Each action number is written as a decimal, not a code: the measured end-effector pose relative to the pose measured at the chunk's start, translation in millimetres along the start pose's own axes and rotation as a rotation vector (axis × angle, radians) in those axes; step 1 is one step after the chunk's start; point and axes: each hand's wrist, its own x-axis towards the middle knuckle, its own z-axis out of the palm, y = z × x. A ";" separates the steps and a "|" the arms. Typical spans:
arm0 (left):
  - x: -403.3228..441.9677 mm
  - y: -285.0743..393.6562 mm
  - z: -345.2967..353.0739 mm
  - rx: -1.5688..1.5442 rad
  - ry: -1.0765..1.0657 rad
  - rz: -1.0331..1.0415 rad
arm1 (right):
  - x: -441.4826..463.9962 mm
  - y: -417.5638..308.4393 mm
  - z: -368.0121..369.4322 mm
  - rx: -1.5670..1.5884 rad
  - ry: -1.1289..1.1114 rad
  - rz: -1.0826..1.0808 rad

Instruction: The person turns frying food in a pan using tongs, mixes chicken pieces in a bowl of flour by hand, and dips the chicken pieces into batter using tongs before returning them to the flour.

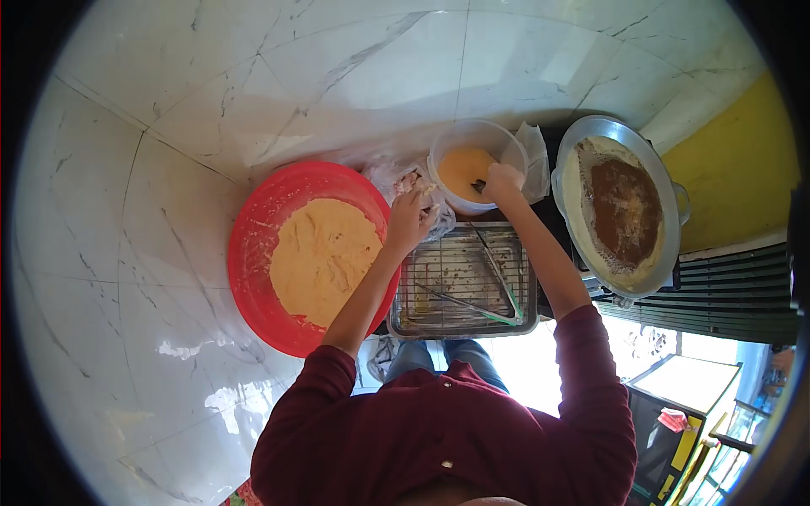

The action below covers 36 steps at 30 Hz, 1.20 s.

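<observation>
My left hand is at the plastic bag of pale pinkish pieces, its fingers bent around something I cannot make out. A red basin of yellowish flour lies to the left of that hand. My right hand reaches over the rim of a clear plastic tub holding orange-yellow liquid. Its fingers are closed, and a small dark thing shows in the liquid beside them; what they grip is hidden.
Metal tongs rest on a wire rack in a metal tray, near my body. To the right, a large pan holds brown, foaming liquid. A white tiled wall rises behind the containers.
</observation>
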 end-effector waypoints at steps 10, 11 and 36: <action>-0.1 -3.0 -1.0 -0.068 -0.049 -0.095 | -10.5 40.7 -9.7 0.720 -0.083 -0.021; 0.7 -2.3 -0.9 -0.071 -0.049 -0.094 | -18.1 44.7 -10.3 0.835 -0.082 -0.010; 1.9 2.2 -3.8 -0.115 -0.010 -0.084 | -129.9 47.6 35.6 1.731 -0.016 0.201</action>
